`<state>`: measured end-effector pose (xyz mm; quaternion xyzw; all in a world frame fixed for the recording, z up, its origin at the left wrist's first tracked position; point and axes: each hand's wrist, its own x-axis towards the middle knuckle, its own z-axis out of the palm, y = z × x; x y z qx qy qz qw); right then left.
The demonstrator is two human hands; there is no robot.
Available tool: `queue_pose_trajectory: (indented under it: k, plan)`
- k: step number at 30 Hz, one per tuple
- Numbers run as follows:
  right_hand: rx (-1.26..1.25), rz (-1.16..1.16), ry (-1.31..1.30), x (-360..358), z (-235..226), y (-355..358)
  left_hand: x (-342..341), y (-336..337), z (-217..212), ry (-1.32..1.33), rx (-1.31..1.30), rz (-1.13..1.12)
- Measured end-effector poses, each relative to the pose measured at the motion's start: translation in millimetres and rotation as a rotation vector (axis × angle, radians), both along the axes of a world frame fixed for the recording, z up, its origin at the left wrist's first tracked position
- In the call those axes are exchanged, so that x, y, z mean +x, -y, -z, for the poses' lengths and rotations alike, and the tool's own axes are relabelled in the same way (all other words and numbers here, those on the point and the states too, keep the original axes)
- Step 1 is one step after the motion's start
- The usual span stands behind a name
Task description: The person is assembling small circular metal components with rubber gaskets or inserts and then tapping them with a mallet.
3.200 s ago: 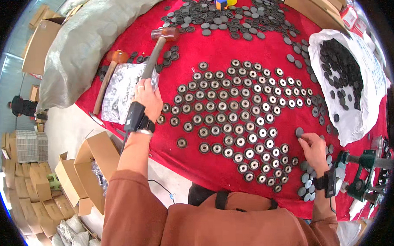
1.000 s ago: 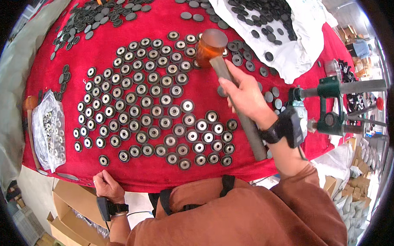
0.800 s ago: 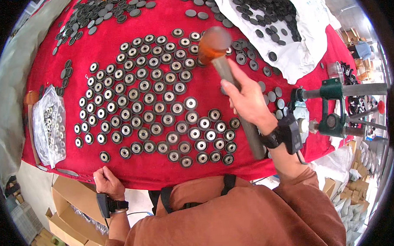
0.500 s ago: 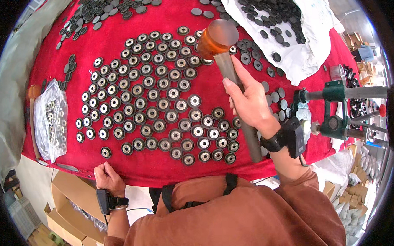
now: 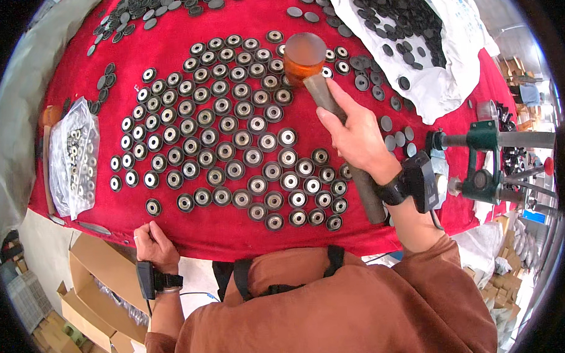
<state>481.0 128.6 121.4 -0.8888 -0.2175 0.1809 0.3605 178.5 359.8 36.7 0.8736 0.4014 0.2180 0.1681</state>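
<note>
My right hand [image 5: 358, 130] is wrapped round the handle of a mallet [image 5: 305, 56] with an amber head. The head hangs over the far side of a spread of black round wheels [image 5: 216, 176] with metal, bearing-like centres, hiding some of them; whether it touches any, I cannot tell. The handle slants back under my right wrist. By the front edge of the red cloth [image 5: 229, 240], my left hand [image 5: 157, 248] is closed with curled fingers. What it holds, if anything, is hidden.
Plain black discs [image 5: 294, 12] lie along the far side. More fill a white bag [image 5: 429, 103] at far right. A green metal press or clamp [image 5: 482, 144] stands at the right edge. Left, a clear plastic bag [image 5: 73, 165] holds small metal rings. Below it sits an open cardboard box [image 5: 105, 263].
The mallet head has shifted somewhat left over the wheels, with my right hand still around its handle. My left hand stays closed at the edge. The whole view has shifted slightly.
</note>
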Motion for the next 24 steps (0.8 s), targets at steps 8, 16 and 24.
queue_pose_trajectory:
  k: [8,16,24]
  plan:
    - [0.086,-0.022,0.005,-19.4,19.6,18.7,-2.8,-1.8,-0.4,-0.002,0.008,0.013]
    - [0.401,0.230,-0.356,-35.5,-9.1,37.0,1.1,0.8,0.7,0.003,0.032,-0.027]
    - [0.390,0.169,-0.290,-58.6,-19.4,40.5,0.1,-3.0,7.3,0.047,0.102,-0.005]
